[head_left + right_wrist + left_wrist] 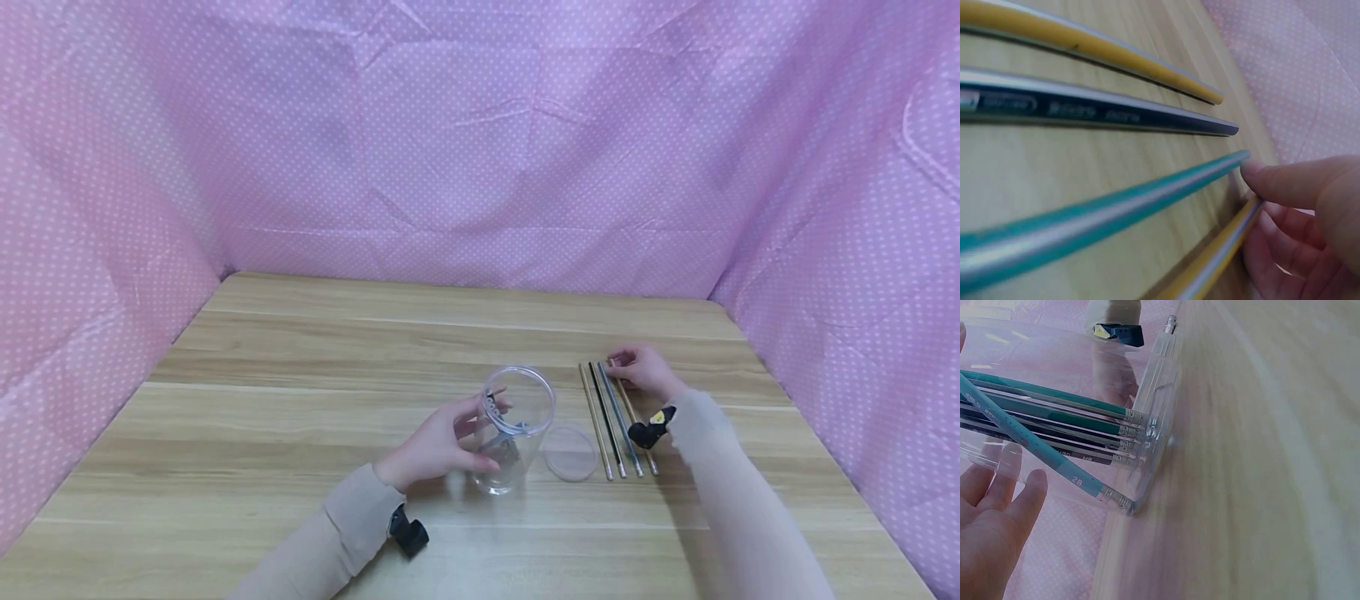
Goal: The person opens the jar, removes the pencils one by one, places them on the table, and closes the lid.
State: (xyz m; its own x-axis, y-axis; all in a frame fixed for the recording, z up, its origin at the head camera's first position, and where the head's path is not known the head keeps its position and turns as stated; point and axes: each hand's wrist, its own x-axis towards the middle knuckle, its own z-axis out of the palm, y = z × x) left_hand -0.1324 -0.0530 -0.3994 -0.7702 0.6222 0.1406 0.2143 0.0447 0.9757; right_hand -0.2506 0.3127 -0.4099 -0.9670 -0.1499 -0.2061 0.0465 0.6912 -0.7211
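My left hand point(442, 437) grips a clear plastic jar point(525, 392) around its side, thumb on one side and fingers on the other. Several pencils lean inside the jar, among them a light blue 2B pencil point(1054, 453) and dark green ones. To the right, my right hand point(643, 371) is at the far ends of a row of pencils on the table. Its thumb and fingers pinch the end of the rightmost yellow pencil point(1225, 247), the thumb tip close against a teal pencil point(1116, 212). A black pencil point(1097, 106) and another yellow pencil point(1097, 47) lie left of these.
A clear round lid point(570, 452) lies flat between the jar and the pencil row. The wooden table point(300, 350) is bordered by pink dotted cloth point(465, 167) at the back and both sides.
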